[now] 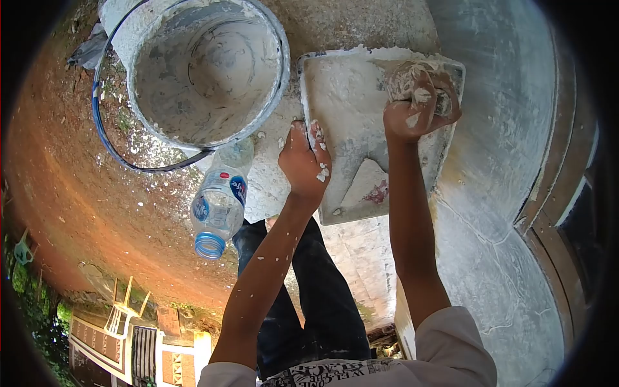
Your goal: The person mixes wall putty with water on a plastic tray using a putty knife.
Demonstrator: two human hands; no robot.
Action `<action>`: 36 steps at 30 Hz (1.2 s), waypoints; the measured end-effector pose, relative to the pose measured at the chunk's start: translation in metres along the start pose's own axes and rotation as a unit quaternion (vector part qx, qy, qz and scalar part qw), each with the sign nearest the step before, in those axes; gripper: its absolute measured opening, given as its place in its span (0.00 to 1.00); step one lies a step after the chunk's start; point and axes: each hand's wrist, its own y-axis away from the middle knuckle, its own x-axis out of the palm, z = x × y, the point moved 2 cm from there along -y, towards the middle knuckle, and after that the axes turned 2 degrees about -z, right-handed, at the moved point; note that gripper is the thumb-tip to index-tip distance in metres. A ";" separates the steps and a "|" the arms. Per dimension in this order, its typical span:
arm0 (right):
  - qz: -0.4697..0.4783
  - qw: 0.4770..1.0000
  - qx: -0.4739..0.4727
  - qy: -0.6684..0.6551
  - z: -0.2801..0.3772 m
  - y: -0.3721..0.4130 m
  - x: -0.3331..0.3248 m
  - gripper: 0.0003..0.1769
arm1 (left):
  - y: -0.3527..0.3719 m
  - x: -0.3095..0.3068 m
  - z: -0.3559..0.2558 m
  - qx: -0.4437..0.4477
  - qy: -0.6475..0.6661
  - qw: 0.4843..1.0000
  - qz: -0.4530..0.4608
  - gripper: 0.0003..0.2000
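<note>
A shallow rectangular tray [342,218] smeared with wet, pale plaster lies in front of me. My left hand [306,161] is closed on its left rim, with white blobs stuck to the fingers and the back of the hand. Over the tray's far right corner, the fingers of my right hand [422,109] curl around a plaster-coated lump [405,80]; I cannot make out what is under the coating. Near the tray's front edge lies a flat, pale triangular piece [366,184] with a reddish stain.
A plaster-coated bucket [274,106] with a blue handle [98,119] stands at the far left. In front of it lies an uncapped clear plastic bottle [219,200]. A grey wall [500,161] runs along the right. A white chair [122,316] stands farther off, lower left.
</note>
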 end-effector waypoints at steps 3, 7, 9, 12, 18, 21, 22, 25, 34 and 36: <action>-0.069 0.984 0.033 -0.158 -0.001 0.000 0.014 0.10 | -0.002 0.004 0.003 0.006 0.003 1.000 -0.007 0.05; -0.011 0.997 0.044 -0.057 -0.001 0.003 0.002 0.12 | -0.003 0.002 0.000 0.015 0.014 1.000 -0.013 0.05; 0.055 0.997 -0.014 0.050 -0.002 0.001 -0.001 0.14 | -0.005 0.004 0.000 0.006 0.012 1.000 -0.001 0.05; -0.023 0.994 0.076 -0.071 0.014 0.007 0.011 0.14 | -0.003 0.002 0.001 0.009 0.014 1.000 -0.005 0.04; -0.105 0.945 0.195 -0.240 0.027 0.009 0.007 0.10 | -0.005 0.000 0.001 0.009 0.010 1.000 0.000 0.04; 0.027 0.997 0.037 -0.068 0.028 0.005 -0.002 0.06 | 0.001 0.005 0.001 0.015 0.017 1.000 -0.002 0.04; 0.016 0.992 0.097 -0.082 0.027 0.005 0.003 0.07 | -0.001 0.007 0.001 0.011 0.015 1.000 -0.006 0.05; 0.004 0.995 0.077 -0.061 0.030 -0.005 0.001 0.06 | -0.002 0.000 0.005 0.006 0.006 1.000 -0.010 0.05; 0.086 0.996 0.019 -0.012 0.026 0.000 0.006 0.16 | -0.002 0.000 0.000 0.002 0.003 1.000 0.000 0.03; 0.055 0.996 0.043 -0.053 0.023 -0.010 0.010 0.15 | -0.005 0.003 -0.001 0.006 -0.002 1.000 -0.007 0.02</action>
